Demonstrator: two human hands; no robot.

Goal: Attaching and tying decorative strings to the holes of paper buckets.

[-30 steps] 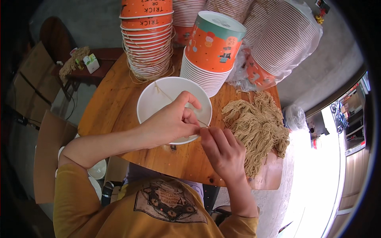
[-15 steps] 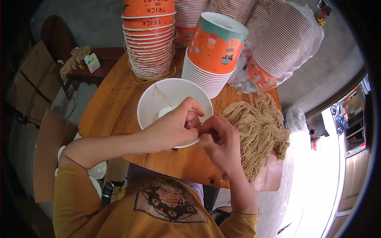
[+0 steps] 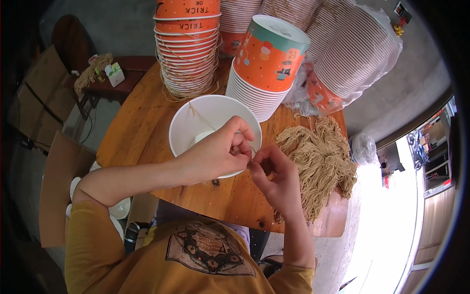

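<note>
Wooden tabletop (image 3: 132, 130) carries a white bucket (image 3: 183, 128), orange bucket stacks (image 3: 264, 61) beyond it, tan yarn (image 3: 318, 164) to its right. One cord (image 3: 196, 112) slants inside it toward the left hand (image 3: 226, 149), fingers curled above its near-right rim. Since a moment ago, the right hand (image 3: 280, 181) has opened wider, thumb and forefinger bowed beside the left's tips, suggesting a changed hold; whether either pinches cord, I cannot tell.

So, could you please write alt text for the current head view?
A person's left hand and right hand meet near the right side of a round white paper bucket with thin tan string inside. A bundle of tan yarn and stacks of white-rimmed orange paper buckets share the brown wooden table.
</note>
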